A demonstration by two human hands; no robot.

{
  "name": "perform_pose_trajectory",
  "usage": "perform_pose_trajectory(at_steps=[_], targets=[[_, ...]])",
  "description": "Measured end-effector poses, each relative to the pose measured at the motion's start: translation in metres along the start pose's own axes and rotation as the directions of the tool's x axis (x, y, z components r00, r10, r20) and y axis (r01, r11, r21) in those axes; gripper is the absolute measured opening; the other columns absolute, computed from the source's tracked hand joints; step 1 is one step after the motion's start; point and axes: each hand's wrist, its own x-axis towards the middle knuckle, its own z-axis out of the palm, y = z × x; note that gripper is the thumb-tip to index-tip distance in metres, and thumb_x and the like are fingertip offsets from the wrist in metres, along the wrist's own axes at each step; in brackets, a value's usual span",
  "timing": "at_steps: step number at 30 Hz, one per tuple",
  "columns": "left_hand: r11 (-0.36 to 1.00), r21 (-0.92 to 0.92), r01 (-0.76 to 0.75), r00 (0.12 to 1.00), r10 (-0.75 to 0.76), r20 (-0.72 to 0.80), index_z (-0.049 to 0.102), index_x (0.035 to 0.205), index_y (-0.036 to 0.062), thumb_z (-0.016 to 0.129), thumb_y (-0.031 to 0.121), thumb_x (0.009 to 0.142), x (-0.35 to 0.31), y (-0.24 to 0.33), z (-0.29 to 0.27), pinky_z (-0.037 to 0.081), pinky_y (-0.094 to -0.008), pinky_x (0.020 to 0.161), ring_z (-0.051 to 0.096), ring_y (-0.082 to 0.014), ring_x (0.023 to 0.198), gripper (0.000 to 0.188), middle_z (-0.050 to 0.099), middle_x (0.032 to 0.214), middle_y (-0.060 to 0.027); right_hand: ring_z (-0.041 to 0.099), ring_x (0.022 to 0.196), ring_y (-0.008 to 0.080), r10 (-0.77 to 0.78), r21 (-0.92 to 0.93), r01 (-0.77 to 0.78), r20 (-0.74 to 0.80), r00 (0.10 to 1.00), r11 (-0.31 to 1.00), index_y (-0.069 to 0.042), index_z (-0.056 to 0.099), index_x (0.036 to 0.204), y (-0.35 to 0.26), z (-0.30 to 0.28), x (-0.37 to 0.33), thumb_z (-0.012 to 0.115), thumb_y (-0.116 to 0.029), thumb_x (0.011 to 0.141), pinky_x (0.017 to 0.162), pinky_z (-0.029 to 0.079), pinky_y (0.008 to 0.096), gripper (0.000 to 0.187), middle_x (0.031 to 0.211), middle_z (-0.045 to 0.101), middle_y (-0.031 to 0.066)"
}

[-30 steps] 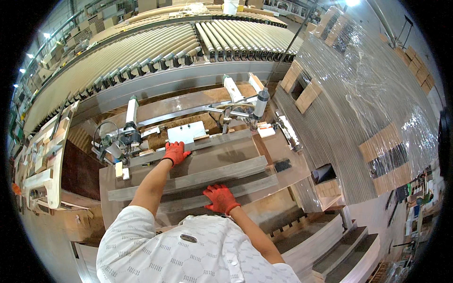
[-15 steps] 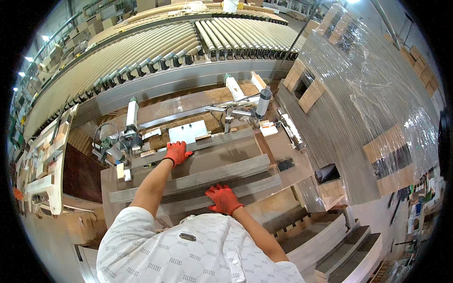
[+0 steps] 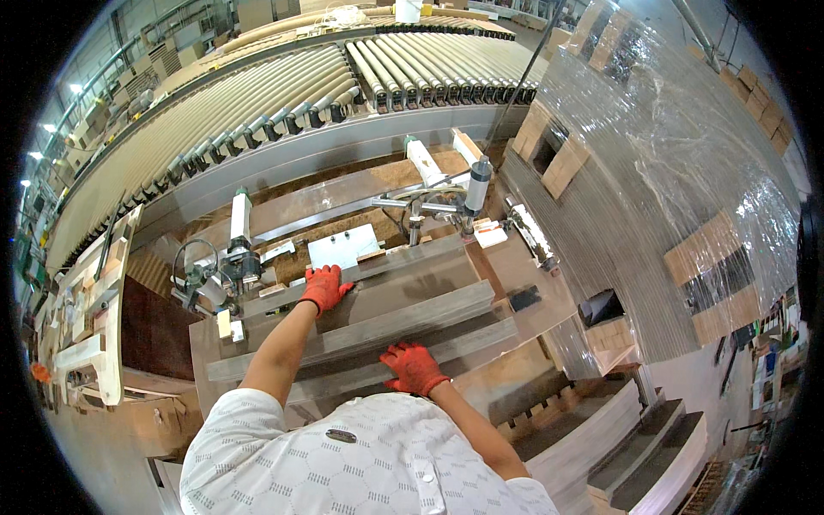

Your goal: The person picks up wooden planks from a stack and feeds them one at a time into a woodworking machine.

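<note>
My left hand (image 3: 324, 290), in a red glove, lies with fingers apart on the far edge of a long grey-brown board (image 3: 429, 273), close to a white plate (image 3: 343, 246). My right hand (image 3: 414, 369), gloved in red too, rests fingers spread on the nearest long board (image 3: 472, 341), just in front of my body. Between the two hands runs a thick grey edge, probably of a stacked board (image 3: 395, 321). Neither hand grips anything that I can see. The boards lie side by side on a brown worktable (image 3: 536, 318).
Clamp-like fixtures with a white cylinder (image 3: 241, 219) and a grey cylinder (image 3: 478, 184) stand behind the boards. Beyond is a roller conveyor (image 3: 257, 99). At right towers a plastic-wrapped stack of panels (image 3: 635, 197). More boards (image 3: 644, 463) lie at lower right; a wooden side table (image 3: 99, 318) is at left.
The view has shifted slightly. Both hands stay at about the same places on the boards.
</note>
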Motion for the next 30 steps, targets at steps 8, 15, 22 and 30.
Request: perform_pose_trajectory(at_steps=[8, 15, 22, 30], targets=[[1.0, 0.004, 0.005, 1.0, -0.005, -0.03, 0.063, 0.132, 0.0067, 0.065, 0.067, 0.101, -0.009, 0.003, 0.008, 0.041, -0.0583, 0.105, 0.068, -0.0412, 0.121, 0.068, 0.071, 0.129, -0.0226, 0.065, 0.128, 0.033, -0.012, -0.028, 0.01, -0.07, 0.997, 1.0, -0.013, 0.072, 0.135, -0.005, 0.008, -0.015, 0.086, -0.051, 0.081, 0.11, 0.051, 0.048, 0.068, 0.134, 0.071, 0.0125], [0.994, -0.109, -0.026, 0.996, 0.017, -0.086, 0.062, 0.144, 0.0173, 0.069, 0.063, 0.099, -0.018, 0.005, 0.017, 0.035, -0.0651, 0.112, 0.067, -0.0389, 0.125, 0.064, 0.071, 0.134, -0.0176, 0.066, 0.125, 0.0355, -0.027, -0.018, 0.026, -0.068, 0.997, 1.0, -0.015, 0.07, 0.137, -0.007, 0.007, -0.026, 0.086, -0.051, 0.081, 0.106, 0.053, 0.0514, 0.069, 0.134, 0.069, 0.0133], [0.989, -0.133, -0.058, 0.996, 0.048, -0.076, 0.062, 0.148, 0.0208, 0.071, 0.057, 0.1, -0.015, -0.001, 0.018, 0.033, -0.0701, 0.114, 0.067, -0.0354, 0.127, 0.061, 0.07, 0.139, -0.0075, 0.066, 0.125, 0.0356, -0.01, 0.003, 0.01, -0.058, 0.998, 1.0, -0.015, 0.071, 0.136, -0.005, 0.012, -0.031, 0.087, -0.053, 0.08, 0.106, 0.053, 0.0511, 0.069, 0.134, 0.069, 0.0141], [0.973, -0.174, -0.149, 0.979, 0.121, -0.163, 0.063, 0.145, 0.0176, 0.073, 0.055, 0.1, -0.016, -0.012, 0.014, 0.041, -0.0729, 0.107, 0.068, -0.0358, 0.127, 0.059, 0.07, 0.138, -0.0085, 0.066, 0.127, 0.0356, -0.04, -0.019, 0.039, -0.061, 0.997, 0.999, -0.014, 0.069, 0.137, -0.001, 0.012, -0.029, 0.087, -0.052, 0.08, 0.105, 0.055, 0.0494, 0.071, 0.138, 0.069, 0.0148]])
